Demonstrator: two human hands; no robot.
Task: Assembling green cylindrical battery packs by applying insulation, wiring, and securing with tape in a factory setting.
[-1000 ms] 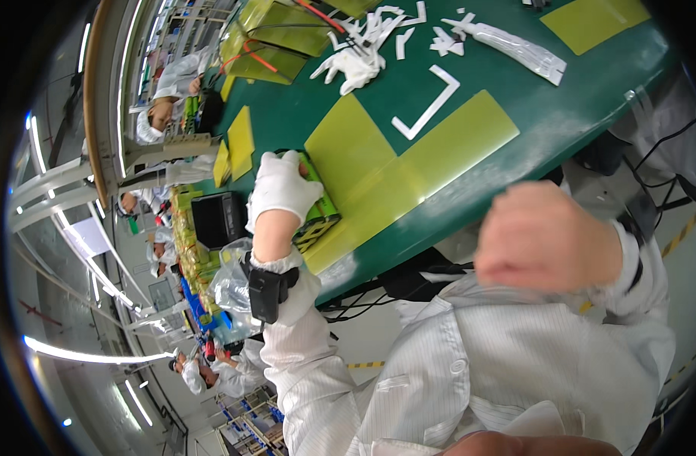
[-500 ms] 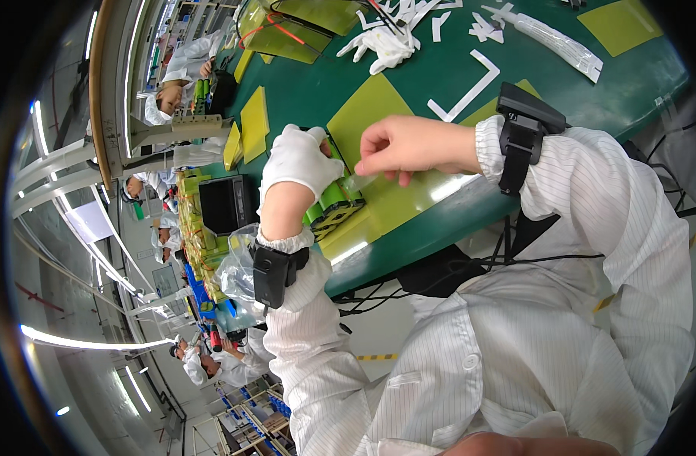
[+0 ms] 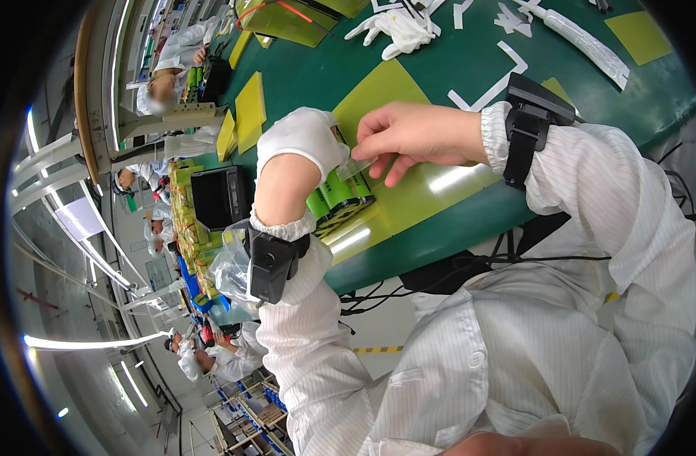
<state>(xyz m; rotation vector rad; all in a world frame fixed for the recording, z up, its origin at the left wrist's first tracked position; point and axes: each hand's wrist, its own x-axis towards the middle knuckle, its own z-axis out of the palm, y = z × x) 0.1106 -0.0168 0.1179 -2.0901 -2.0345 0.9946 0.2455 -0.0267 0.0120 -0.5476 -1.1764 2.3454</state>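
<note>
A block of bright green cylindrical battery cells [image 3: 339, 193] in a black end frame lies near the front edge of the green table. My left hand [image 3: 301, 140], in a white glove, is bent over the far left part of this battery pack with its fingers curled down against it, their tips mostly hidden. My bare right hand [image 3: 393, 142] pinches a small clear strip [image 3: 354, 168] between thumb and forefinger, just above the cells and beside the glove. The other right fingers are loosely bent.
Yellow-green sheets [image 3: 393, 83] lie under and behind the pack. Farther back are a white glove [image 3: 397, 30], white angled strips [image 3: 501, 82] and a white tube [image 3: 583, 45]. A black box-like device [image 3: 219, 199] stands left, with co-workers beyond.
My left hand has turned and bulges higher over the pack. The right hand has come closer to the glove, bringing the clear strip over the cells. The view has shifted slightly.
</note>
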